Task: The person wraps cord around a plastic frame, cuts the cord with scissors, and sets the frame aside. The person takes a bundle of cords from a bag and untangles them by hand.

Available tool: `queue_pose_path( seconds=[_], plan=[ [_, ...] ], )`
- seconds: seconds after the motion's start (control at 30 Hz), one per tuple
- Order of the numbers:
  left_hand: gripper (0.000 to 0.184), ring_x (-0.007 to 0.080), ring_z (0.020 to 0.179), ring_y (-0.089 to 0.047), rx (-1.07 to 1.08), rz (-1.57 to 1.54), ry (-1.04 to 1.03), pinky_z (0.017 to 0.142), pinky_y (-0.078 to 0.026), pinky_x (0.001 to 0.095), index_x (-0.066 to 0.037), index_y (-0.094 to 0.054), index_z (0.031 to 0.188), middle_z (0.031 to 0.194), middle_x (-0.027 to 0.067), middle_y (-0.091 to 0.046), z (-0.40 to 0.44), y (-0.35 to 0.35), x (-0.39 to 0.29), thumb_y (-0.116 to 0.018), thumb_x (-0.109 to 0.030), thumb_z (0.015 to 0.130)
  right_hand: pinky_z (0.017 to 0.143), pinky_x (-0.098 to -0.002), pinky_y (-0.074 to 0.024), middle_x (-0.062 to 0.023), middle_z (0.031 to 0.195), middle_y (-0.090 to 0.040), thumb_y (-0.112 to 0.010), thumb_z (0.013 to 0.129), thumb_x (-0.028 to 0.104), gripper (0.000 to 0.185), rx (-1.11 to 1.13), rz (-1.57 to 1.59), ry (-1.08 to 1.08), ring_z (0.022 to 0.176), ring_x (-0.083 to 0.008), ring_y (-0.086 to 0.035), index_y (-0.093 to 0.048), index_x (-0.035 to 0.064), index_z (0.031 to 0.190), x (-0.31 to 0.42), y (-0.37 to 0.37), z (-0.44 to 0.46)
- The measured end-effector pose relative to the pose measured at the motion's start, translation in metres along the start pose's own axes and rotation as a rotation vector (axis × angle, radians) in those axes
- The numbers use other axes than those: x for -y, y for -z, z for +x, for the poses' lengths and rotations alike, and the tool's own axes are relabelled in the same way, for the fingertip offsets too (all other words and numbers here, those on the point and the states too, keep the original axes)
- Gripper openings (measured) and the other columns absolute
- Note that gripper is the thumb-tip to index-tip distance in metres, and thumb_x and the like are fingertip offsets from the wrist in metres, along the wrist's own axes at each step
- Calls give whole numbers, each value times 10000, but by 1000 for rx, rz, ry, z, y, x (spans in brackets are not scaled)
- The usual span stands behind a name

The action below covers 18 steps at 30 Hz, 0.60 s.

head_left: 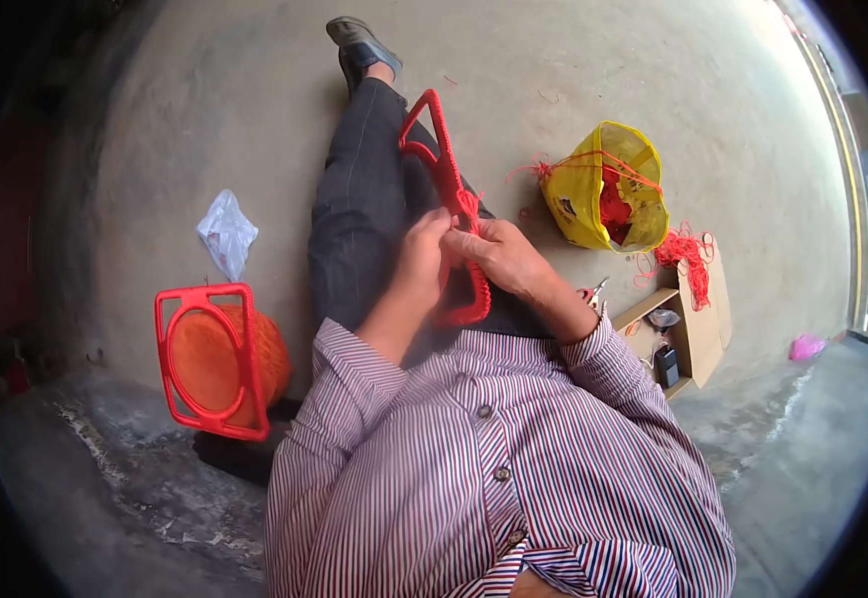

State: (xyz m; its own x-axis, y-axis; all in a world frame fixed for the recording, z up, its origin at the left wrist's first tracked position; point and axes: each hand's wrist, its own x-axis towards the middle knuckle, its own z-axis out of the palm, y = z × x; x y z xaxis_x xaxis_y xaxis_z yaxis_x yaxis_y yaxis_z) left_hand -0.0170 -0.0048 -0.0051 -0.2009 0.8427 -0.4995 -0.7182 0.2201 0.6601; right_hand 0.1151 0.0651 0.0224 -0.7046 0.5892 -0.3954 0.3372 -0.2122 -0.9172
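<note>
Over my lap I hold a red cord-wrapped frame [445,177], tilted so that it shows nearly edge-on. My left hand [424,256] is closed at the near part of the frame. My right hand [506,257] grips the same spot from the other side, its thumb pointing toward the left hand's fingers. Just above the hands a small knot of red cord [468,203] sits on the frame. What lies between the fingertips is too small to make out.
Left, a similar red square frame with a ring [246,369] leans on an orange round object [276,351]; a clear plastic bag [226,235] lies beyond. Right are a yellow bag [578,204], red cord [688,257], scissors [594,292], a cardboard box [695,339] and a pink bag [807,347].
</note>
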Motion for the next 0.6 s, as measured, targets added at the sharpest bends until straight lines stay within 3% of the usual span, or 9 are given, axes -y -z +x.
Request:
queue_pose_path(
  seconds=[0.17,0.27,0.37,0.47,0.5,0.6],
  plan=[
    [118,96,814,-567,-21,-14,71,736,-475,249,-78,-584,975,908,3,-590,0,3,7,-515,-174,973,731,-428,-498,-228,826,-667,-493,982,353,398,-19,-297,4,817,-370,-660,-646,-5,903,-3,1,-20],
    [96,72,741,-546,-62,-27,110,664,-453,217,-82,-582,946,849,-16,-570,-7,-3,4,-544,-167,969,726,-448,-491,-236,809,-654,-493,985,350,386,-89,-415,57,817,-402,-644,-617,-10,924,5,-7,-39],
    [111,74,719,-535,-9,-7,139,636,-435,224,-78,-571,953,832,-18,-561,-9,0,-1,-525,-176,976,702,-441,-484,-211,785,-642,-511,983,335,353,-88,-485,27,772,-376,-641,-595,-4,929,6,-10,-54],
    [81,80,723,-523,32,-29,115,645,-417,230,-72,-559,961,835,-9,-559,-6,-1,-2,-514,-138,948,684,-426,-477,-173,783,-638,-529,985,332,355,-75,-330,-13,724,-316,-634,-572,-14,918,11,-6,-66],
    [75,84,728,-519,48,-21,99,654,-414,233,-70,-556,964,838,-5,-558,-6,0,-1,-513,-121,931,600,-348,-430,-60,695,-566,-522,1002,330,352,-84,-196,44,615,-183,-534,-563,-3,897,9,-6,-67],
    [111,96,742,-507,50,28,42,681,-408,239,-66,-552,967,847,4,-556,-9,-2,3,-507,-75,865,549,-254,-342,40,682,-464,-496,1020,342,355,-45,281,-114,597,-76,-408,-587,15,916,2,2,-61]
  ],
)
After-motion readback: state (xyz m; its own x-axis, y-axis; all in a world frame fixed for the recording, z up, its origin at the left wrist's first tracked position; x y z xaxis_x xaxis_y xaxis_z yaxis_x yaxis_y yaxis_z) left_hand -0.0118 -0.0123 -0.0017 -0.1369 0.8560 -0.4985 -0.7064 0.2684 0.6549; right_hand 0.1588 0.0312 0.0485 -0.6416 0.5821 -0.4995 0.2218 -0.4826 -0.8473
